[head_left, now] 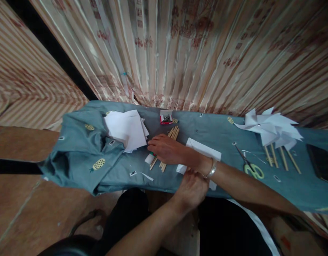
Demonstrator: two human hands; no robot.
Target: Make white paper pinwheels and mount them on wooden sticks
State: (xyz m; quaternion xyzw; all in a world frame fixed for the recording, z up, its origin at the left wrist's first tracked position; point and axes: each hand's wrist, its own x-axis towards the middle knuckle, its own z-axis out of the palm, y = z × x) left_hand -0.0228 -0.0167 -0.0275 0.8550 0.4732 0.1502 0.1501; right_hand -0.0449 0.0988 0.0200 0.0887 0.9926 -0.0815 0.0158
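Note:
My right hand (pixel 164 147), with a silver bangle at the wrist, reaches across to the left over my other arm. Its fingers curl over a white and green glue stick (pixel 149 158), partly hidden below them. Under and beside this hand lies a bundle of thin wooden sticks (pixel 174 133). My left hand (pixel 193 188) is closed at the table's near edge, on a white sheet of paper (pixel 206 149) with fold lines. My right forearm covers the middle of that sheet.
A stack of white paper (pixel 126 129) lies at left, with a small red box of metal pins (pixel 166 118) behind. To the right are scissors (pixel 251 169), white paper pinwheels (pixel 272 126) on sticks and a dark phone (pixel 320 163). A pleated curtain (pixel 179 53) hangs behind the cloth-covered table.

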